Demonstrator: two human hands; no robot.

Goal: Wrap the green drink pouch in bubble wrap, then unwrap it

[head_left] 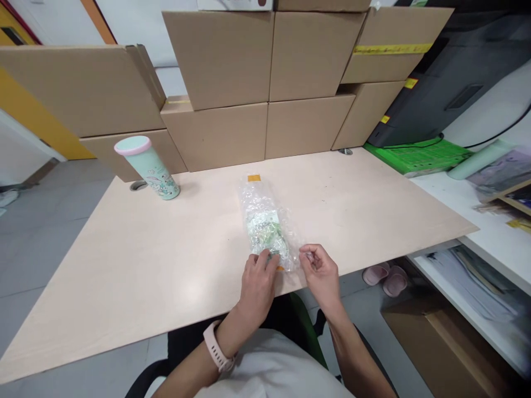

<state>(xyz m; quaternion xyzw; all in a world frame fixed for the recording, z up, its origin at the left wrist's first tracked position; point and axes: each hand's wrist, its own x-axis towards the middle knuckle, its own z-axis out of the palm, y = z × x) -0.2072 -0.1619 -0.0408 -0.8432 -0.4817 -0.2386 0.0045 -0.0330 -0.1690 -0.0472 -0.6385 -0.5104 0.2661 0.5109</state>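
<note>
A flat package in clear bubble wrap [265,224] lies on the table, with green and white printing showing through. Orange tape is stuck at its far and near ends. My left hand [258,279] is palm down at the near end, its bent fingers closed on the package; the fingertips are partly hidden. At the near right corner, my right hand [321,271] pinches the loose edge of the bubble wrap between thumb and forefinger.
A mint tumbler [151,168] with a pink rim stands at the back left. Stacked cardboard boxes [226,135] line the table's far side. To the right are a green crate-like board [418,157], a dark case [452,94] and a white shelf [493,237]. Pink slippers [394,281] lie on the floor.
</note>
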